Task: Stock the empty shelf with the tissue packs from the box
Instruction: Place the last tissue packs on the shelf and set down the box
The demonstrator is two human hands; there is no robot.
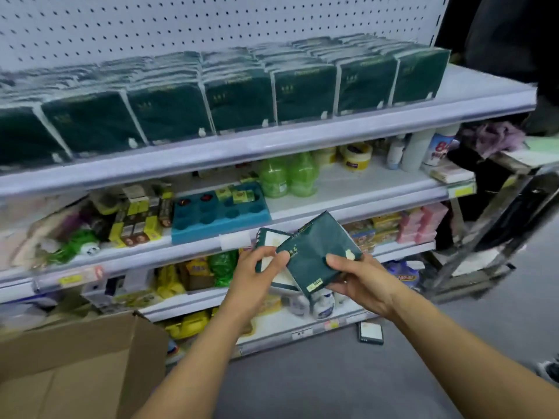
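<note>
Two soft, light tissue packs (314, 255): left hand (257, 276) and right hand (360, 282) pinch their edges; hold the flat sides.

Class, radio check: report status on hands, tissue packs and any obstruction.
Left hand and right hand each grip a green tissue pack. Top shelf nearly full. One pack on floor. Nothing blocking.

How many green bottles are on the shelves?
2 that I can make out: one green bottle and a second touching it on its right, both on the second shelf beside the blue tray. More may be hidden behind.
</note>
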